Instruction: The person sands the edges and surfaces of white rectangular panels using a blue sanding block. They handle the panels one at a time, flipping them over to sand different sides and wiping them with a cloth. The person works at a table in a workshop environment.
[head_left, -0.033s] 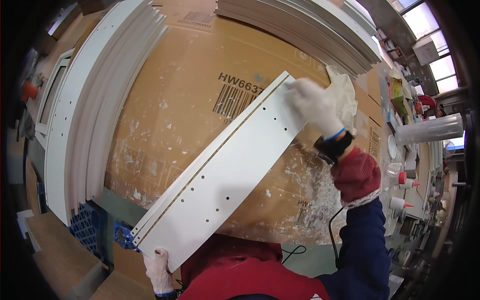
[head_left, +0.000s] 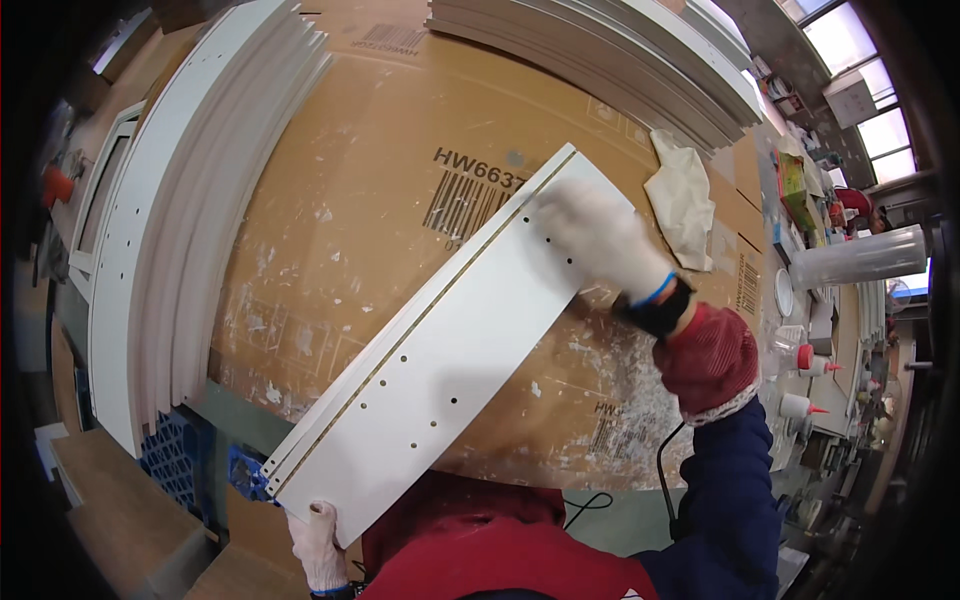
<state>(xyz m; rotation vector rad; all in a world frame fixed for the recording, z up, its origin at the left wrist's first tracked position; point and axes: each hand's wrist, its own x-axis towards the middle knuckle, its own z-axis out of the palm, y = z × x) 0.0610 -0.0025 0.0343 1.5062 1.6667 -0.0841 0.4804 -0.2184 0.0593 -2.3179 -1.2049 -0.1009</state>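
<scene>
A long white board [head_left: 450,330] with a groove along its left edge and several drilled holes lies diagonally across the cardboard-covered table. My left hand [head_left: 318,545], in a white knit glove, grips the near end of the board, thumb on top and fingers hidden underneath. Near the far end, my right hand [head_left: 595,235], also gloved and with a black band at the wrist, is over the board's face and seems to touch it. Motion smears its fingers, so whether it holds anything cannot be made out. Beyond it a cream cloth [head_left: 683,200] lies crumpled.
Stacked white panels stand at the left [head_left: 160,200], and another stack of panels [head_left: 600,50] lies along the far side. Paint-flecked cardboard [head_left: 340,220] covers the table. To the right are red-capped bottles [head_left: 800,405] and a clear cylinder [head_left: 860,258]. A black cable [head_left: 662,465] hangs by my right sleeve.
My right hand has slid left and slightly nearer across the board's far end, uncovering its corner and more of the cloth. My left hand keeps its grip.
</scene>
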